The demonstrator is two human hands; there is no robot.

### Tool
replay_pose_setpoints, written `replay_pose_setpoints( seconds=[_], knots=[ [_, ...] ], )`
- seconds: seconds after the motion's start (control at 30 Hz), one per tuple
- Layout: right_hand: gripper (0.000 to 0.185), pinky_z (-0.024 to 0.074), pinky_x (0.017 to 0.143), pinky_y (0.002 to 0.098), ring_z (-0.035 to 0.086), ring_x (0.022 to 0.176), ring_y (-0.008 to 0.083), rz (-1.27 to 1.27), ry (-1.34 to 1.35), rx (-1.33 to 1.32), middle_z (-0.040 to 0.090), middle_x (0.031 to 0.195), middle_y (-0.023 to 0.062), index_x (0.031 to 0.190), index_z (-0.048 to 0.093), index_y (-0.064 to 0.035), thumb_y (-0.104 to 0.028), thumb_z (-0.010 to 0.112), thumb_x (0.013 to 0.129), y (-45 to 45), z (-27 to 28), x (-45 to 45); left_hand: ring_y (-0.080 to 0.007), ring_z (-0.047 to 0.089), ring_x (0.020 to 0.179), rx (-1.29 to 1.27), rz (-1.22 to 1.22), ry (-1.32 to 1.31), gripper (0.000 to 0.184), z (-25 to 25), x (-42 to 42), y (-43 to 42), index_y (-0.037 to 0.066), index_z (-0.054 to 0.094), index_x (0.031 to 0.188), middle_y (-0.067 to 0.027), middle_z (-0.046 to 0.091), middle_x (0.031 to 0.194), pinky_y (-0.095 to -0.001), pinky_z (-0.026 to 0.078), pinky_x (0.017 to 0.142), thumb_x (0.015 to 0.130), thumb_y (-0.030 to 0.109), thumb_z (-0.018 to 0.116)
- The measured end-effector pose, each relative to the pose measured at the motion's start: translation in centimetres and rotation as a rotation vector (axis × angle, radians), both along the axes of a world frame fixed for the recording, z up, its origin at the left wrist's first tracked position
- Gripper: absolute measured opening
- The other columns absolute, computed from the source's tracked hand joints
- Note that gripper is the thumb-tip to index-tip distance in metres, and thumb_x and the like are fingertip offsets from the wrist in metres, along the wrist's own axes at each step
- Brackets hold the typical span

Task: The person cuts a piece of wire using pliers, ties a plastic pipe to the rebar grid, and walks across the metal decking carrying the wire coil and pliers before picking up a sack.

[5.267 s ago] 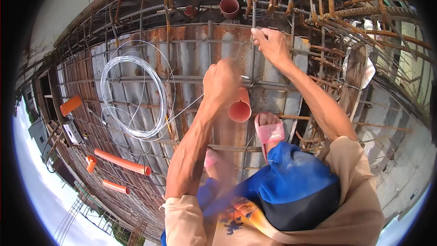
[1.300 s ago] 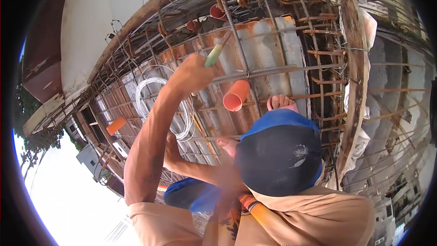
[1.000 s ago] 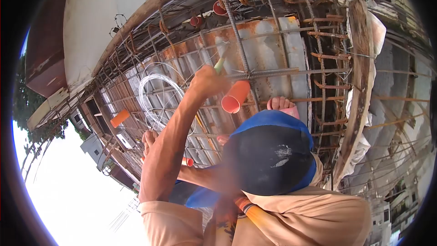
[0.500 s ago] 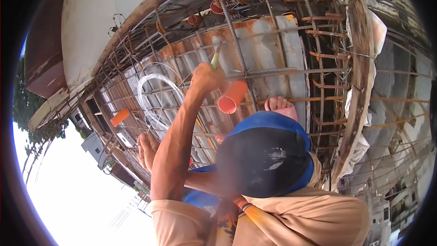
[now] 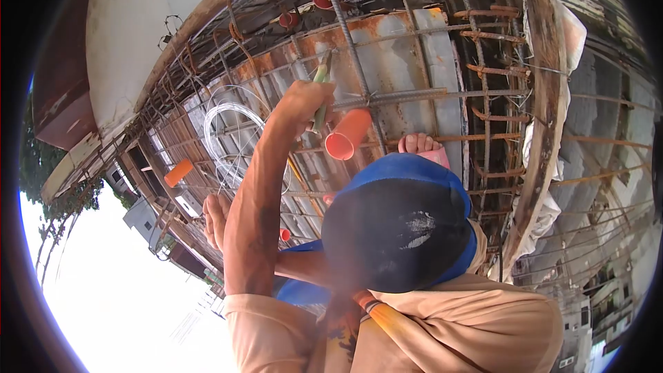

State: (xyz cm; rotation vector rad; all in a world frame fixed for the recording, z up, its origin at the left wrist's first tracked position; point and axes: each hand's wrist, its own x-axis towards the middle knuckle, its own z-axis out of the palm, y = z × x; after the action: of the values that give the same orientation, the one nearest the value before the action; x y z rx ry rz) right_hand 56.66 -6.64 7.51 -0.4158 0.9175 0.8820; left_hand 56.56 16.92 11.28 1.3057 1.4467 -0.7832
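Observation:
My left hand [image 5: 304, 102] is wrapped round green-handled pliers [image 5: 322, 72], held above the rebar grid [image 5: 359, 72]. The metal tip points away from me, and one handle end sticks out below the fist. Just right of this hand lies an orange plastic pipe [image 5: 348, 135] against the bars. My right hand [image 5: 215, 220] shows partly behind my left forearm, fingers stretched out near a coil of thin tie wire [image 5: 231, 135]. Its palm is hidden, so I cannot see whether wire lies in it.
Corrugated metal sheets [image 5: 394, 55] lie under the bars. A smaller orange pipe [image 5: 179, 173] is at the left. Rusty stirrups [image 5: 497, 114] and a wooden post [image 5: 545, 48] stand at the right. My toes [image 5: 418, 143] and a dark cap [image 5: 394, 235] show below.
My left hand has shifted slightly up and left. The pliers have turned, so more of their green handles shows. The whole view has also moved a little.

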Motion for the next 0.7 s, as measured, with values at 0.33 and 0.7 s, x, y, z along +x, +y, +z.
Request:
replay_pose_setpoints(
  seconds=[0.33,0.7],
  knots=[
    [0.032,0.0246,0.037,0.0221,0.03,0.042,0.0044,-0.003,0.009,-0.003,0.035,0.057,-0.0052,0.088,0.045,-0.0107,-0.037,0.038,0.103,-0.2,0.1,0.2,-0.0314,0.066,0.081,-0.312,0.617,-0.281,0.021,-0.6,0.0,-0.5,-0.007,0.051,0.097,-0.0233,0.061,0.093,-0.0441,0.058,0.068,0.093,0.013,0.052],
    [0.032,0.024,0.037,0.0221,0.029,0.042,0.0044,-0.006,0.012,-0.012,0.034,0.058,-0.0052,0.088,0.045,-0.0106,-0.037,0.037,0.103,-0.5,-0.2,0.5,-0.0355,0.066,0.076,0.374,-0.926,0.03,0.025,6.0,3.8,-2.3,-0.01,0.064,0.084,-0.0238,0.065,0.079,-0.0413,0.052,0.069,0.078,0.013,0.055]
  ],
)
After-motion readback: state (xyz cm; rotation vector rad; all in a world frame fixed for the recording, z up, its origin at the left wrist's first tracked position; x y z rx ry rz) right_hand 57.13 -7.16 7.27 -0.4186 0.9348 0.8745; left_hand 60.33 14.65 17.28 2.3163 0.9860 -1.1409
